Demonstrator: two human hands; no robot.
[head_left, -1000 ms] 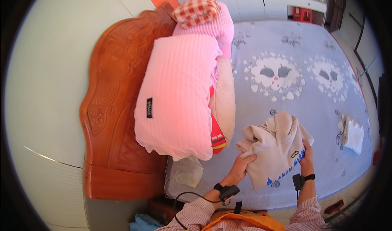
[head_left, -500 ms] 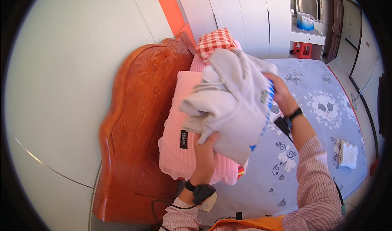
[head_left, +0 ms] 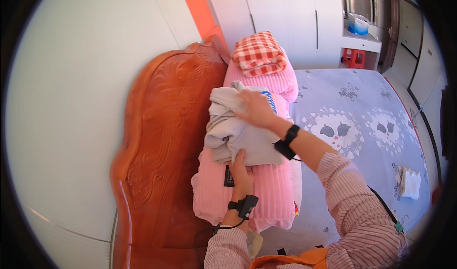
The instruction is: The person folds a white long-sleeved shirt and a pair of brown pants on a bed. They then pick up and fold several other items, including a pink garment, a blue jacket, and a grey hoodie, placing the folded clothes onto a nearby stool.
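Observation:
A light grey folded garment [head_left: 254, 143] with a blue patterned edge lies on a pink ribbed pillow [head_left: 273, 195]. My left hand [head_left: 241, 171] grips the garment's near edge, its thumb on top and its fingers hidden beneath the cloth. Across the top, my right hand [head_left: 257, 108] rests with its fingers stretched out toward the left, slightly blurred. A dark label on the pillow shows beside my left hand.
A red-and-white checked folded blanket [head_left: 259, 55] sits on another pink pillow [head_left: 269, 86] farther back. The carved wooden headboard [head_left: 157, 140] stands at left. On the patterned grey bedspread [head_left: 323, 183] lies a small white folded cloth [head_left: 410, 183].
The grey garment has come down onto the pillow and looks more compact. My right hand has left its right edge and moved left onto its top. My left hand still holds the near edge.

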